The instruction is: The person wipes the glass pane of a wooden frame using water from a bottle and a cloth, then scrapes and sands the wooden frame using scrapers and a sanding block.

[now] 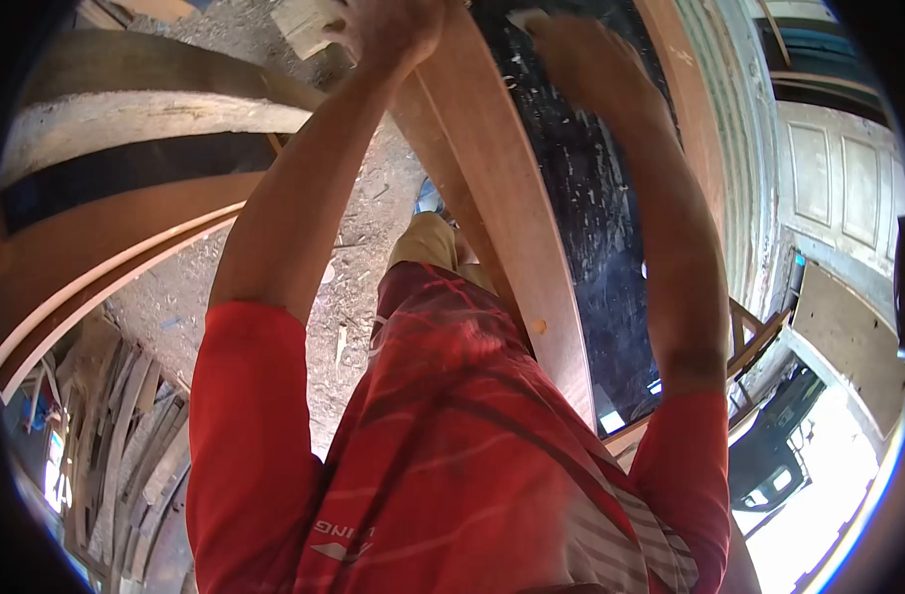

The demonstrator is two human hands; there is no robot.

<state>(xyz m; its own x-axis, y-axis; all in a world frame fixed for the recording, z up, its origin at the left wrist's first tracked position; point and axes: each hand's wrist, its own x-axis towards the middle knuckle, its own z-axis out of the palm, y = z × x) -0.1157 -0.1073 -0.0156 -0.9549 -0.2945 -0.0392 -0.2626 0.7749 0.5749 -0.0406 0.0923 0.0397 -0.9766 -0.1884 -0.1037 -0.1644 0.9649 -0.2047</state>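
Note:
At the top of the view my left hand [398, 32] is beside the brown wooden rail [492, 139], partly cut off by the frame's edge. Its visible fingers are bent and slightly apart, with nothing seen in them. My right hand [583, 57] is over the black panel [596, 228], its fingers closed and blurred. A small pale flat piece [525, 20] shows at those fingertips; its kind is unclear. White flecks and streaks mark the panel, which lies between the near rail and another brown rail [685, 74].
Long boards [146, 124] curve across the left side. Scrap wood [126, 445] is stacked at lower left, and shavings litter the ground [358, 247]. Corrugated sheeting [735, 129] and a pale panelled door [839, 178] stand at right.

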